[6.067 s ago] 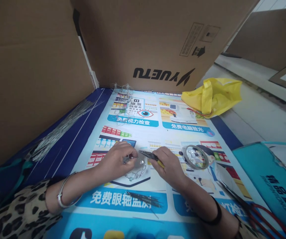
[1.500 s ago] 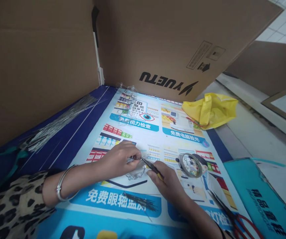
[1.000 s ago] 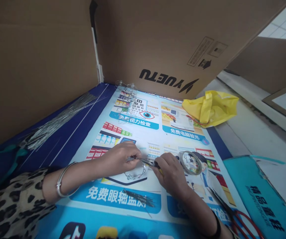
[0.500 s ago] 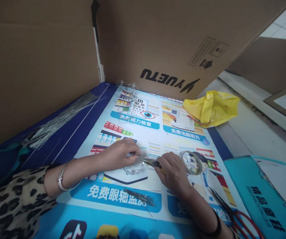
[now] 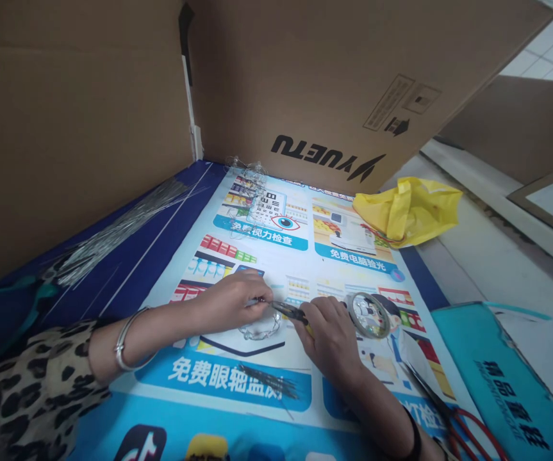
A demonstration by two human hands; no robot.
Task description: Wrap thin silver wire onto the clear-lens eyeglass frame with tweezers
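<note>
Fingers of the left hand are pinched together on a beaded wire loop, which hangs just below the fingertips. The right hand is wrapped around needle-nose pliers, whose tip meets the left fingertips; whether the tip grips wire is too small to tell. Below lies a printed poster on the tabletop. Short dark wires lie nearer the person; red-handled scissors lie beyond the right forearm. Long silver wires stretch at far left, a yellow bag at upper right.
</note>
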